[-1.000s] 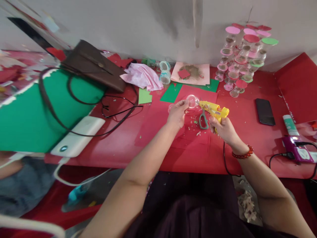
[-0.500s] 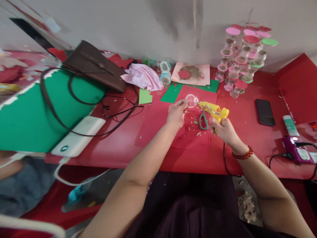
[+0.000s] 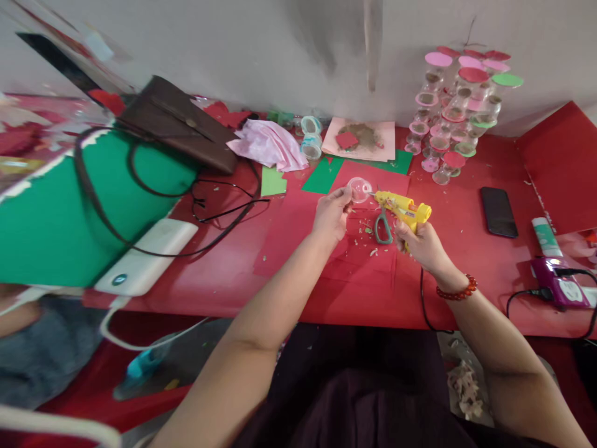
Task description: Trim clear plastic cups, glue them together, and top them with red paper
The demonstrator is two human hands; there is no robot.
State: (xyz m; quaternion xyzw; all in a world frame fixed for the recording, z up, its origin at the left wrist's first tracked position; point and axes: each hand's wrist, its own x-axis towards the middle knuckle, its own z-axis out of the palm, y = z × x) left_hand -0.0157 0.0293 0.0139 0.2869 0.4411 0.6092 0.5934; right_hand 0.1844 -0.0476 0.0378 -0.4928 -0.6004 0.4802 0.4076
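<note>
Head view: left hand (image 3: 332, 214) pinches a clear plastic cup (image 3: 359, 189) — right hand (image 3: 417, 244) grips the yellow glue gun (image 3: 402, 208), nozzle touching it.

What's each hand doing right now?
Left hand: closed on a small clear cup.
Right hand: closed on the yellow glue gun, nozzle at the cup.

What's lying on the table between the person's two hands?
In the head view, green-handled scissors lie between the left hand, pinching a small clear round cup, and the right hand, gripping a yellow glue gun, with pale scraps around them.
</note>
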